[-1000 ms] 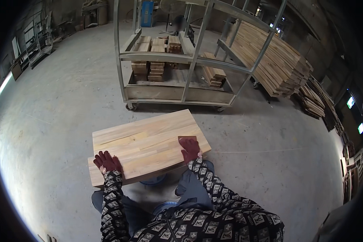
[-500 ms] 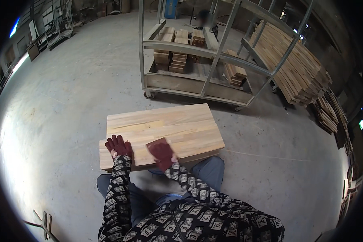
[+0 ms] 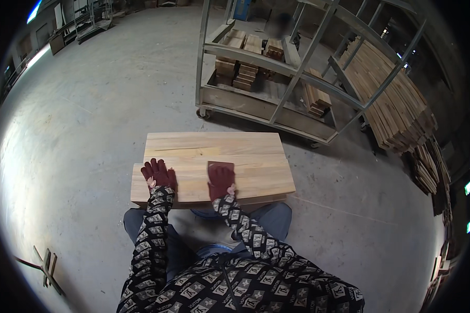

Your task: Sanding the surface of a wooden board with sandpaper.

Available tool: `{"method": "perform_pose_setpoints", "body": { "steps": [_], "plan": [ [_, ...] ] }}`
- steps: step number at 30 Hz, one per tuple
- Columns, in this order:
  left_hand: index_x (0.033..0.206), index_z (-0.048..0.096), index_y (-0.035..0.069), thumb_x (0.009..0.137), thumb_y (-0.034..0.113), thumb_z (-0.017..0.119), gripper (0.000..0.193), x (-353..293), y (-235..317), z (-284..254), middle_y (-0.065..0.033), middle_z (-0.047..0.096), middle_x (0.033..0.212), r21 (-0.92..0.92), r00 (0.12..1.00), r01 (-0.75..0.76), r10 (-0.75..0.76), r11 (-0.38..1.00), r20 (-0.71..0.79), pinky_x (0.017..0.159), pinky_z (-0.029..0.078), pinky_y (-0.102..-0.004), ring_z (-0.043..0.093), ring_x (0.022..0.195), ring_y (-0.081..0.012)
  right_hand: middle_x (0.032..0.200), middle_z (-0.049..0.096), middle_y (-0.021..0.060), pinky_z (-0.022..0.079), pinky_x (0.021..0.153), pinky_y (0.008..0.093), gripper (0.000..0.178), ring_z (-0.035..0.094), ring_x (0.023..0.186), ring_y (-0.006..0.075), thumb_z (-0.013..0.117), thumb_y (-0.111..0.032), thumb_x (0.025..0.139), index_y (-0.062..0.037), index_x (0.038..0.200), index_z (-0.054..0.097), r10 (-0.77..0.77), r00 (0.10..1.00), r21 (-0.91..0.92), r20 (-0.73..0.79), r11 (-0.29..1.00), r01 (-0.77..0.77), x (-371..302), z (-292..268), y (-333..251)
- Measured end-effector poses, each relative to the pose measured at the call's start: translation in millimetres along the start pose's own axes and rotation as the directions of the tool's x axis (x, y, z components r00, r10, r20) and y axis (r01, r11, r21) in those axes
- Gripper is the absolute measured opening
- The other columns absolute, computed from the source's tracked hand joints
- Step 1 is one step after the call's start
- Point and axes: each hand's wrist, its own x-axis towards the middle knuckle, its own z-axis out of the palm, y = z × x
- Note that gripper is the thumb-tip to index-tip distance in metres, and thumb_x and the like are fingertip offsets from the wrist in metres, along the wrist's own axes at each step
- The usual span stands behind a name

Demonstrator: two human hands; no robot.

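Since a moment ago the right hand (image 3: 221,180) has slid in from the board's right side toward the middle, so both hands now sit close together on the near edge. It's pressing a dark reddish sanding pad (image 3: 220,167) flat on the wood, fingers laid over it rather than clenched. Left hand (image 3: 158,173) lies flat on the wood too, gloved fingers spread and released, holding nothing.

That wooden board (image 3: 214,156) rests across the person's knees, a thick pale slab with a lower step showing at its left end. Bare concrete floor (image 3: 89,120) all around. Straight ahead, just past the board's far edge, stands a metal cart (image 3: 256,99) on wheels with short wood blocks (image 3: 240,73) stacked inside. A big stack of planks (image 3: 391,99) leans off to the right. Some wooden scraps (image 3: 44,266) lie on the floor at lower left.
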Motion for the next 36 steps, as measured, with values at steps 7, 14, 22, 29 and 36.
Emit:
{"method": "perform_pose_setpoints", "body": {
  "steps": [7, 14, 22, 29, 36],
  "plan": [
    [0.108, 0.058, 0.001, 0.077, 0.031, 0.065, 0.043, -1, 3, 0, -0.0190, 0.054, 0.114, -0.061, 0.999, -0.034, 0.032, 0.998, -0.034, 0.096, 0.034, -0.0516, 0.045, 0.109, -0.0363, 0.143, 0.054, 0.0141, 0.030, 0.117, 0.0513, 0.064, 0.043, 0.138, 0.0366, 0.068, -0.024, 0.083, -0.0122, 0.144, 0.053, -0.242, 0.970, 0.249, -0.003, 0.940, 0.235, 3, -36, -14],
    [0.110, 0.059, 0.001, 0.078, 0.032, 0.066, 0.046, 0, 5, -5, -0.0191, 0.055, 0.119, -0.058, 0.999, 0.021, -0.019, 0.998, 0.033, 0.099, 0.034, -0.0514, 0.046, 0.112, -0.0369, 0.111, 0.056, 0.0160, 0.042, 0.092, 0.0525, 0.051, 0.052, 0.108, 0.0386, 0.071, -0.023, 0.073, -0.0074, 0.121, 0.060, 0.088, 0.986, 0.014, -0.143, 0.996, -0.087, -9, -67, 166],
    [0.107, 0.058, 0.000, 0.076, 0.032, 0.069, 0.046, 2, 7, -4, -0.0196, 0.054, 0.116, -0.081, 1.000, -0.013, 0.014, 0.997, 0.007, 0.097, 0.034, -0.0518, 0.045, 0.110, -0.0367, 0.121, 0.057, 0.0162, 0.036, 0.107, 0.0535, 0.057, 0.049, 0.120, 0.0386, 0.071, -0.025, 0.076, -0.0065, 0.129, 0.058, -0.025, 0.999, 0.047, 0.039, 0.999, 0.023, 19, -32, -5],
    [0.112, 0.059, 0.000, 0.079, 0.032, 0.066, 0.047, -2, 8, -4, -0.0207, 0.055, 0.121, -0.091, 0.999, -0.001, 0.005, 0.996, 0.037, 0.099, 0.034, -0.0527, 0.045, 0.114, -0.0392, 0.124, 0.058, 0.0158, 0.036, 0.107, 0.0533, 0.060, 0.049, 0.122, 0.0387, 0.071, -0.023, 0.075, -0.0079, 0.132, 0.057, -0.192, 0.976, 0.171, -0.100, 0.963, 0.207, 5, -25, 14],
    [0.105, 0.057, 0.000, 0.076, 0.029, 0.067, 0.041, -2, 4, -6, -0.0199, 0.054, 0.116, -0.072, 0.999, 0.003, -0.006, 0.997, -0.038, 0.099, 0.034, -0.0527, 0.046, 0.111, -0.0380, 0.141, 0.055, 0.0164, 0.036, 0.112, 0.0517, 0.068, 0.045, 0.133, 0.0396, 0.073, -0.019, 0.078, -0.0069, 0.141, 0.053, 0.172, 0.982, -0.009, -0.072, 0.985, -0.173, -19, -51, 185]
  ]
}}
